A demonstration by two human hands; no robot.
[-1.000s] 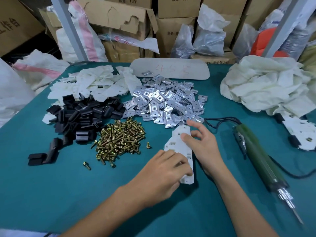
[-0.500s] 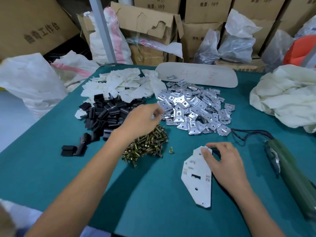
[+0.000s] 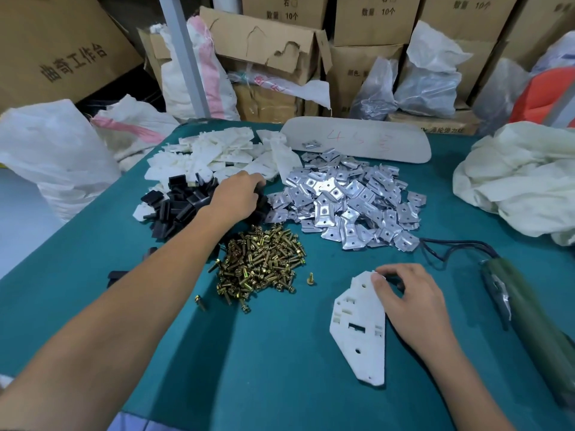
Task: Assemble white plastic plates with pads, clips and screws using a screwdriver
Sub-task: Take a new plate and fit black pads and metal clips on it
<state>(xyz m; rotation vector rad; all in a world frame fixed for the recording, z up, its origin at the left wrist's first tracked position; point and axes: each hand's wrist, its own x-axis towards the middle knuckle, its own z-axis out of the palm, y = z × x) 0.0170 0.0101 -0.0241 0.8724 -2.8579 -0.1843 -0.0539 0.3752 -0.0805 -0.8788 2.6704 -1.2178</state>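
Note:
A white plastic plate (image 3: 357, 331) lies flat on the teal table (image 3: 280, 368) in front of me. My right hand (image 3: 410, 303) rests on its far right edge, fingertips pinching the top corner. My left hand (image 3: 238, 194) reaches out over the pile of black pads (image 3: 177, 206), fingers curled down into its right end; what they hold is hidden. Brass screws (image 3: 261, 265) are heaped between the hands. Metal clips (image 3: 342, 203) form a pile beyond. The green electric screwdriver (image 3: 525, 321) lies at the right, untouched.
More white plates (image 3: 214, 150) are heaped at the back left. A long grey panel (image 3: 357, 140) lies at the back. White cloth (image 3: 516, 178) bulges at the right edge. Cardboard boxes (image 3: 367, 20) and sacks (image 3: 56, 150) surround the table. Loose screws (image 3: 310, 279) lie nearby.
My left hand left the plate, passed by the clips, and now sits over the black pads. My right hand stays on the plate. My view shifted left and closer.

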